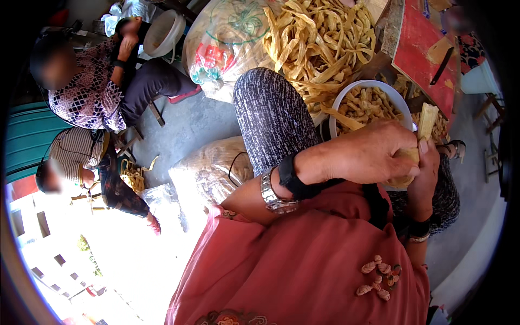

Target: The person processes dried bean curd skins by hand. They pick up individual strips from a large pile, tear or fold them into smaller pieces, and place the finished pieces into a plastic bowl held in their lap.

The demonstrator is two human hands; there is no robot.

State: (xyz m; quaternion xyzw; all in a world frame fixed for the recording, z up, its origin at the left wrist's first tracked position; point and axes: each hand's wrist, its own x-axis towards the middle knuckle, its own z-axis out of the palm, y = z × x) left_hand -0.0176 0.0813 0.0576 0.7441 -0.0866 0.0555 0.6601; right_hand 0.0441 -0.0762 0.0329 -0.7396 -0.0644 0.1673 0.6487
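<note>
Both my hands are together over my right leg, beside a white tub (407,108) of short yellow-brown rolled or folded pieces (368,105). My left hand (368,154), with a watch and a black band on its wrist, has its fingers curled round a pale yellow plant-like strip (428,122). One end of the strip sticks up above my fingers. My right hand (425,170) pinches the same strip from the other side, thumb raised against it. My left hand partly hides the strip's lower part. Beyond the tub lies a large heap of long, limp yellow-brown strips (325,40).
A clear plastic sack (222,54) stands left of the heap, and another full sack (211,168) is by my left knee. A red board (425,54) lies at the upper right. Two people (89,86) sit at the left, near a white bucket (164,33).
</note>
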